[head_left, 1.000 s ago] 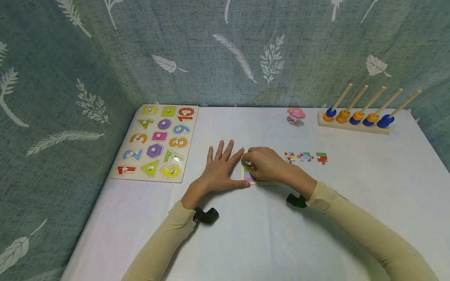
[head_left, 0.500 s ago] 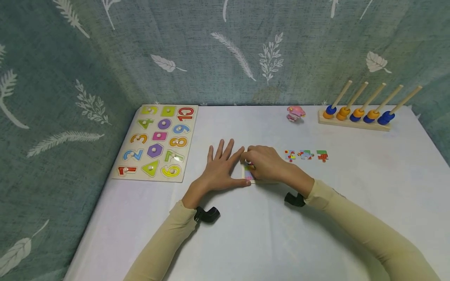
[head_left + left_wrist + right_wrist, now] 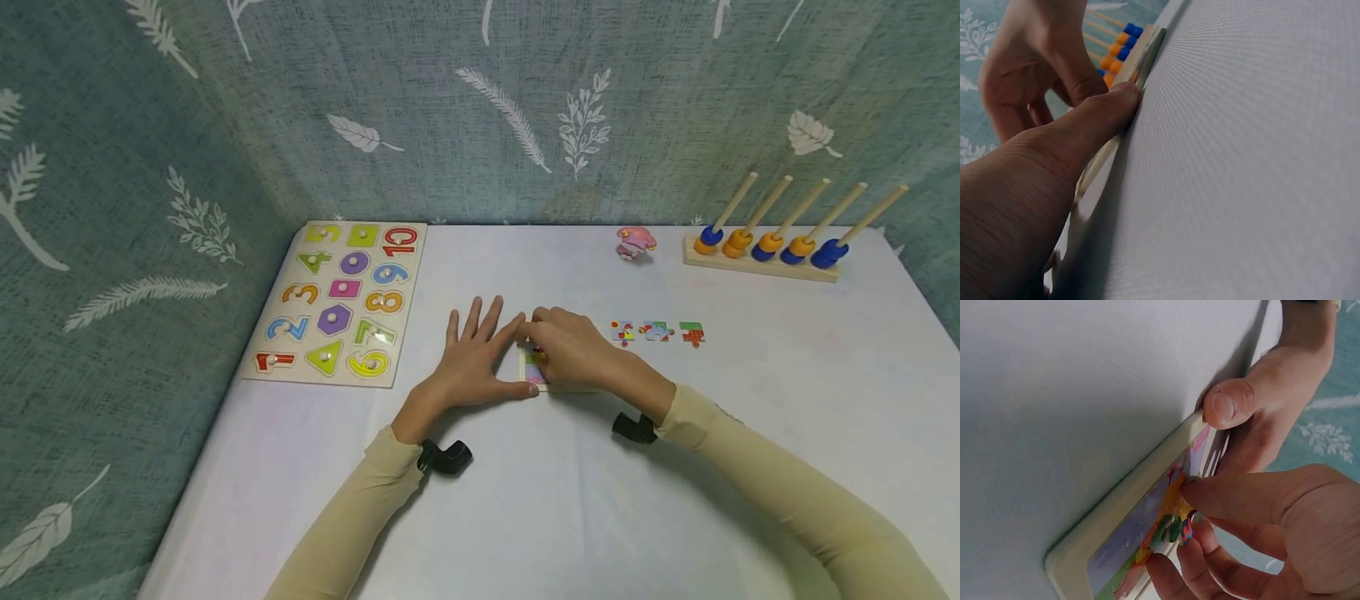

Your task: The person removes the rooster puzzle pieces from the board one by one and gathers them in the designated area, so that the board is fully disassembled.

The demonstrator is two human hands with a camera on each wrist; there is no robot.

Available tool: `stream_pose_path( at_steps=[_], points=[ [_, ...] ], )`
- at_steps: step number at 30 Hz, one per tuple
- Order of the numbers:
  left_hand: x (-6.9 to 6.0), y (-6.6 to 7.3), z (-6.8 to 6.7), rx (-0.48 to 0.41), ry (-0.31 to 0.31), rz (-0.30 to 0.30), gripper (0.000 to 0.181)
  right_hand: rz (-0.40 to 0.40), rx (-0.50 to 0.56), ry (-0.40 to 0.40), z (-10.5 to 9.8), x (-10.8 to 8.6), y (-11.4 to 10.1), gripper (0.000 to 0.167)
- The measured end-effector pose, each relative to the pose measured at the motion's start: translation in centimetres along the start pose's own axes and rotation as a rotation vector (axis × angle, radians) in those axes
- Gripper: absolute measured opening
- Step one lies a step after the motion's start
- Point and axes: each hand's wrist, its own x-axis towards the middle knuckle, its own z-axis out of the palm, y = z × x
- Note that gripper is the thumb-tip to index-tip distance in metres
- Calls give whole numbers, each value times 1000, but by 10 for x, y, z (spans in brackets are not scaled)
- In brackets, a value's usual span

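Observation:
My left hand [image 3: 468,371] lies with its fingers spread at the left side of a small wooden jigsaw tray [image 3: 1138,478]. Its thumb presses the tray's near left corner, as the right wrist view shows. Over the tray, my right hand [image 3: 570,350] has its fingers bent and pinches a small colourful jigsaw piece [image 3: 1186,530], seen tilted between the fingertips. The thumb touches the printed picture [image 3: 1125,525] inside the tray. Much of the tray is hidden under the right hand in the head view. Three loose jigsaw pieces [image 3: 657,331] lie in a row to its right.
A number-and-shape peg board [image 3: 345,287] lies at the left on the white table [image 3: 525,500]. At the back stands a pink figurine [image 3: 636,242]. A wooden stacker [image 3: 757,265] with upright pegs and blue and orange beads is at the back right.
The right hand's fingers have shifted slightly at the tray, and less of the piece shows under them. The left hand stays in place. The head view drifts a little.

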Motion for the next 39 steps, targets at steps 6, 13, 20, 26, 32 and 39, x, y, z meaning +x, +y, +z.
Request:
stream_pose_path(
  at_steps=[6,13,20,26,32,39],
  points=[
    [0,0,-1,17,-4,-7,109,-11,9,51,3,-2,0,27],
    [0,0,2,-10,0,2,108,-13,14,104,8,-3,2,25],
    [-1,2,2,-12,-10,-4,108,7,30,146,11,-6,2,30],
    [-1,2,0,2,14,6,107,14,19,182,12,-5,1,25],
    [-2,2,-2,-1,23,22,106,19,63,187,10,-5,2,26],
    [-1,2,-3,5,15,23,107,6,121,176,3,-7,4,28]
  ],
)
